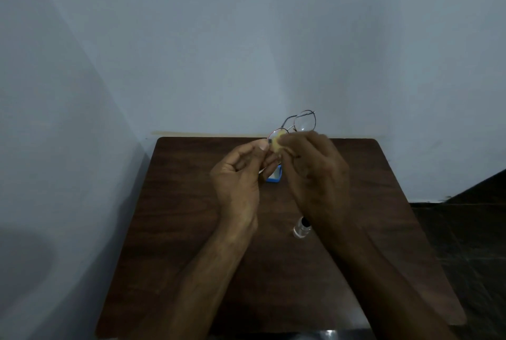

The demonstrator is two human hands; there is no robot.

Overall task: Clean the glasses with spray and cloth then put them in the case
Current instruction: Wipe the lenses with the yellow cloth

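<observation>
Thin wire-rimmed glasses (304,122) are held up above the far part of the dark wooden table (191,230). My left hand (241,175) pinches the frame at its left lens. My right hand (315,170) presses a small yellow cloth (278,142) against that same lens. The right lens sticks out above my right hand. A blue case (275,175) lies on the table behind my hands, mostly hidden by them. A small clear spray bottle (301,228) with a dark top stands on the table under my right wrist.
The table stands against a pale blue-grey wall (246,38), in a corner with a second wall on the left. Dark floor (471,230) shows to the right of the table. A shiny object (327,334) peeks in at the bottom edge.
</observation>
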